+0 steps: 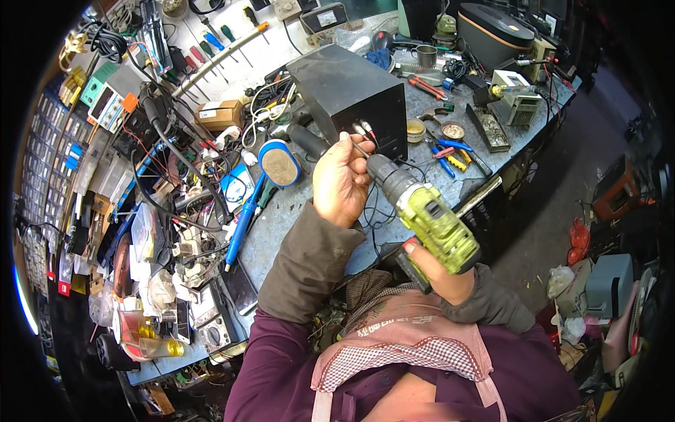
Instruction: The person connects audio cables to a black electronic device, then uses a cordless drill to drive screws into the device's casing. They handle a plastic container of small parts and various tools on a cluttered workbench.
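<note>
My right hand (pixel 441 273) grips the handle of a yellow-green cordless drill (pixel 432 214), whose black chuck (pixel 390 176) points up and to the left. My left hand (pixel 341 181) is at the front of the chuck, its thumb and fingers closed around the thin bit (pixel 361 150) that sticks out of it. The fingers partly cover the bit's tip. Just beyond them stands a black box-shaped unit (pixel 365 105) with cable plugs (pixel 364 129) in its near face. I cannot tell whether the bit touches it.
Left of the box are a round-headed magnifier with a blue rim (pixel 280 165), a cardboard box (pixel 219 114) and heaped cables and parts. Several pliers (pixel 460 153), small round tins (pixel 453 131) and a metal tray (pixel 488 128) lie to the right. A multimeter (pixel 213 334) rests near the left front edge.
</note>
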Available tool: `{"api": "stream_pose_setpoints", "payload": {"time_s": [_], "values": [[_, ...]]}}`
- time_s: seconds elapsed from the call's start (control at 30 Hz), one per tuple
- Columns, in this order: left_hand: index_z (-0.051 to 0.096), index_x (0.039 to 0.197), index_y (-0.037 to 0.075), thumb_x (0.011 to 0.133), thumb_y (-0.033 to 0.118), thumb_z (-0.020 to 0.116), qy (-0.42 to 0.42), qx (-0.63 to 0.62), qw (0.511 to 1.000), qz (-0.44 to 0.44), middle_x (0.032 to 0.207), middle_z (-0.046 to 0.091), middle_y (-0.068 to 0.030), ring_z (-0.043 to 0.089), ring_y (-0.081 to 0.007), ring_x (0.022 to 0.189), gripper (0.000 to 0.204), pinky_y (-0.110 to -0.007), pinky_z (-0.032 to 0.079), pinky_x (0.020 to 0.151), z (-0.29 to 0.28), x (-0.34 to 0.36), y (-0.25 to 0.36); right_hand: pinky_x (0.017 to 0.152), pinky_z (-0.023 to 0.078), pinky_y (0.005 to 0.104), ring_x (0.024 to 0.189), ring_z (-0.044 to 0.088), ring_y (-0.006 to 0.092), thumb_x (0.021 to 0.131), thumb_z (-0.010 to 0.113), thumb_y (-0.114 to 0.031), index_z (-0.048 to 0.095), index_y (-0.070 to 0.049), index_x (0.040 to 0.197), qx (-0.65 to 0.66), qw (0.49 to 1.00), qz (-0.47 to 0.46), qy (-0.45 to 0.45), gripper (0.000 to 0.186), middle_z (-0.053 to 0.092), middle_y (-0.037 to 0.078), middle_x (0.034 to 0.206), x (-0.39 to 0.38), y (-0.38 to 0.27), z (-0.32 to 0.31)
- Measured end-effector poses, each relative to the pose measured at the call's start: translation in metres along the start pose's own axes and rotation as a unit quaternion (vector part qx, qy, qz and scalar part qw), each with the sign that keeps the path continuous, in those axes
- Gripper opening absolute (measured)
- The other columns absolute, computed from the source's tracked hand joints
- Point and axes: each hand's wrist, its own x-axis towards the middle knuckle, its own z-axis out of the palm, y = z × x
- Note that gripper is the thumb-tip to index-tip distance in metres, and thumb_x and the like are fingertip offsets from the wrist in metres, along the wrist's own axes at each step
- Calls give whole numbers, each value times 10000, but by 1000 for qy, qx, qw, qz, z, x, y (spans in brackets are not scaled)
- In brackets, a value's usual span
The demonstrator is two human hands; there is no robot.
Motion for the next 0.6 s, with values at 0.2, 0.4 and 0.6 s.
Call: {"api": "stream_pose_setpoints", "payload": {"time_s": [0.2, 0.4, 0.6], "values": [[668, 1173, 37, 1171, 286, 587, 24, -30, 999, 1, 1030, 770, -121, 580, -76, 609, 262, -199, 462, 476, 5, -2, 4, 852, 608, 429, 923, 770, 337, 911, 832, -71, 771, 31, 1136, 53, 997, 51, 12, 255, 787, 169, 1065, 6, -14, -2], [664, 1182, 37, 1174, 269, 578, -10, -59, 998, -5, 1055, 767, -134, 586, -91, 624, 247, -199, 481, 485, 1, 0, 5, 833, 605, 400, 913, 769, 298, 923, 823, -80, 780, 18, 1170, 92, 988, 128, -8, 269, 782, 157, 1052, 3, -10, -1], [658, 1190, 29, 1182, 267, 561, -22, -64, 998, -1, 1033, 750, -108, 546, -80, 616, 257, -192, 474, 496, 9, -1, 2, 716, 593, 346, 761, 738, 225, 1000, 723, 22, 757, 60, 1144, 355, 905, 226, 59, 153, 749, 119, 962, -3, -9, 7]]}}
